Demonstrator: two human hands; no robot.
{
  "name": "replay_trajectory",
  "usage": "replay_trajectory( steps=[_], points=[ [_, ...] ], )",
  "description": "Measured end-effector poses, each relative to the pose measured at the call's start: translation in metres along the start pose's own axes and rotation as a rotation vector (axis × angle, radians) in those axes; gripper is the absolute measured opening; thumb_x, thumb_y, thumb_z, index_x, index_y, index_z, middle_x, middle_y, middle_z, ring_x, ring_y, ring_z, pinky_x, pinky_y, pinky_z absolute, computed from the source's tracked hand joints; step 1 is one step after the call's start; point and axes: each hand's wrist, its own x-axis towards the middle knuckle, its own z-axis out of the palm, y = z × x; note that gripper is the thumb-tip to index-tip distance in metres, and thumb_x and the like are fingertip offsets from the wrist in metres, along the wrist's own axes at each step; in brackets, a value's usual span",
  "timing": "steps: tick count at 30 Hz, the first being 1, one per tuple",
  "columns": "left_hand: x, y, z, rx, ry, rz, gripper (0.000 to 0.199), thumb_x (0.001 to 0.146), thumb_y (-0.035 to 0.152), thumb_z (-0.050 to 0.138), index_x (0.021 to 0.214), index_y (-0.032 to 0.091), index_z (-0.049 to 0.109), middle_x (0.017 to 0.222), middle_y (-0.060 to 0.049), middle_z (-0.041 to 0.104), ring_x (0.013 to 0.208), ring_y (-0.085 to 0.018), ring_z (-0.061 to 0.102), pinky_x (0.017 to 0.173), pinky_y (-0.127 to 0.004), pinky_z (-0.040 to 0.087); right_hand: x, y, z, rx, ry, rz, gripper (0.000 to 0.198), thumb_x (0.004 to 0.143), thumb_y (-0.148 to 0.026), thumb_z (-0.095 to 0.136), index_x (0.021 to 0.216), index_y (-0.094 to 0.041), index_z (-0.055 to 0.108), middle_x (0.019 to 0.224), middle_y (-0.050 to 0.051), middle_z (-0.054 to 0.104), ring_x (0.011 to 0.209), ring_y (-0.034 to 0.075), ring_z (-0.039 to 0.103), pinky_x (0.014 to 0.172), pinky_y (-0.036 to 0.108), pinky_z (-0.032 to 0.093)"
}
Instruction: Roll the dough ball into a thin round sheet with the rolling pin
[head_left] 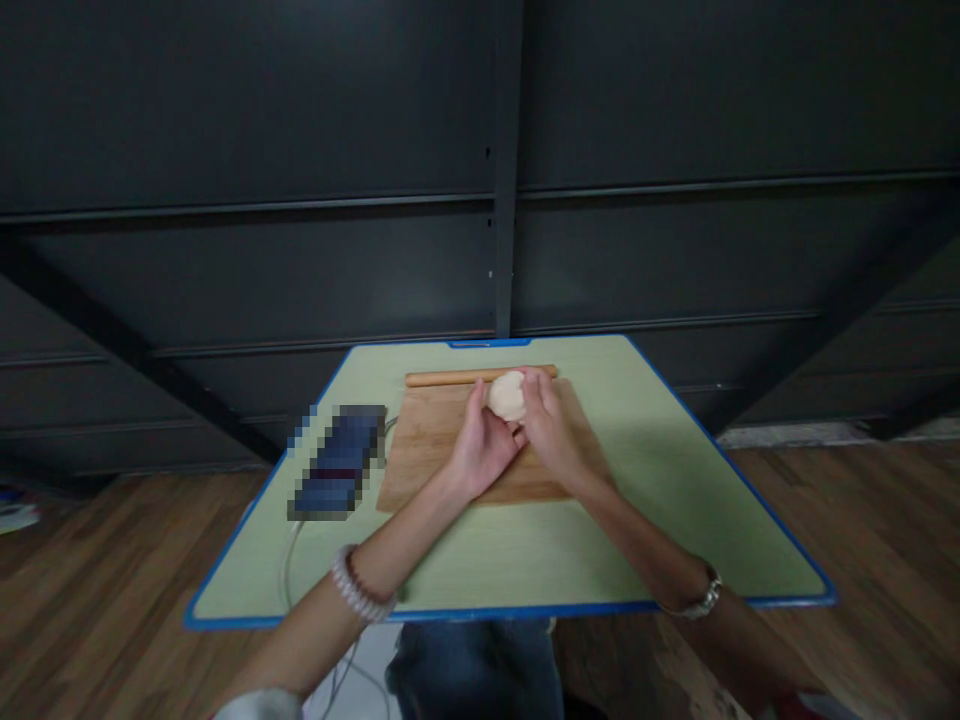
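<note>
Head | dough disc — pale, roundish, plain | 2 hands — closed around it

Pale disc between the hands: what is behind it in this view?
Beyond the pale disc, a rolling pin lies along the far edge of the wooden board. The disc and the right hand cover part of the pin; whatever is directly behind them cannot be seen.

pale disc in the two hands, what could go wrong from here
The pale disc, held between the left hand and right hand, might slip or tear if it is soft.
The round rolling pin by the board's far edge could roll if knocked.
The left forearm might catch the cable beside it.
</note>
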Motion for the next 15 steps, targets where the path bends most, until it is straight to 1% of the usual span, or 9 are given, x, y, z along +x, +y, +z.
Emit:
replay_trajectory(
  steps=[1, 3, 5, 7, 9, 12, 15],
  points=[
    [0.002, 0.003, -0.002, -0.022, 0.023, 0.018, 0.044, 0.089, 0.05, 0.04, 0.1, 0.014, 0.062, 0.093, -0.008, 0.068, 0.08, -0.016, 0.064, 0.076, -0.027, 0.049, -0.002, -0.002, 0.003, 0.009, -0.033, -0.018, 0.032, 0.094, -0.041, 0.033, 0.1, -0.02, 0.056, 0.092, 0.006, 0.064, 0.083, 0.017, 0.06, 0.075, 0.029, 0.049],
    [0.005, 0.008, -0.006, -0.063, 0.062, 0.051, 0.046, 0.089, 0.052, 0.039, 0.091, 0.012, 0.062, 0.082, -0.007, 0.068, 0.072, -0.014, 0.064, 0.071, -0.025, 0.05, -0.005, -0.008, 0.006, 0.009, -0.135, -0.105, 0.024, 0.092, -0.034, 0.042, 0.1, -0.019, 0.059, 0.099, 0.007, 0.064, 0.093, 0.018, 0.059, 0.084, 0.033, 0.046],
    [0.006, 0.012, -0.008, -0.086, 0.095, 0.068, 0.047, 0.09, 0.052, 0.038, 0.081, 0.012, 0.061, 0.071, -0.005, 0.066, 0.063, -0.013, 0.062, 0.064, -0.023, 0.05, -0.007, -0.017, 0.005, 0.014, -0.219, -0.178, 0.017, 0.089, -0.028, 0.049, 0.097, -0.02, 0.062, 0.101, 0.006, 0.063, 0.097, 0.018, 0.057, 0.088, 0.034, 0.045],
    [0.006, 0.014, -0.009, -0.095, 0.126, 0.065, 0.047, 0.089, 0.051, 0.04, 0.072, 0.012, 0.06, 0.063, -0.004, 0.063, 0.055, -0.012, 0.059, 0.057, -0.021, 0.049, -0.009, -0.027, 0.003, -0.018, -0.267, -0.221, 0.014, 0.085, -0.024, 0.056, 0.096, -0.021, 0.063, 0.1, 0.005, 0.064, 0.097, 0.019, 0.057, 0.088, 0.035, 0.044],
    [0.006, 0.016, -0.009, -0.111, 0.16, 0.062, 0.048, 0.088, 0.052, 0.041, 0.067, 0.012, 0.058, 0.059, -0.003, 0.061, 0.051, -0.012, 0.058, 0.055, -0.021, 0.049, -0.011, -0.033, 0.002, -0.115, -0.278, -0.257, 0.016, 0.08, -0.023, 0.062, 0.096, -0.022, 0.063, 0.098, 0.004, 0.064, 0.097, 0.02, 0.055, 0.088, 0.037, 0.043],
    [0.005, 0.02, -0.009, -0.147, 0.227, 0.105, 0.047, 0.087, 0.051, 0.041, 0.065, 0.013, 0.058, 0.059, -0.003, 0.061, 0.051, -0.012, 0.058, 0.056, -0.023, 0.05, -0.015, -0.036, 0.003, -0.254, -0.299, -0.316, 0.028, 0.075, -0.024, 0.068, 0.103, -0.024, 0.061, 0.102, 0.003, 0.064, 0.1, 0.022, 0.053, 0.09, 0.041, 0.04],
    [0.004, 0.025, -0.008, -0.148, 0.294, 0.152, 0.043, 0.083, 0.051, 0.046, 0.068, 0.013, 0.059, 0.061, -0.004, 0.062, 0.053, -0.014, 0.059, 0.058, -0.024, 0.051, -0.016, -0.031, 0.005, -0.274, -0.322, -0.339, 0.042, 0.074, -0.024, 0.07, 0.113, -0.024, 0.056, 0.112, 0.003, 0.061, 0.105, 0.022, 0.051, 0.093, 0.041, 0.039]
  ],
)
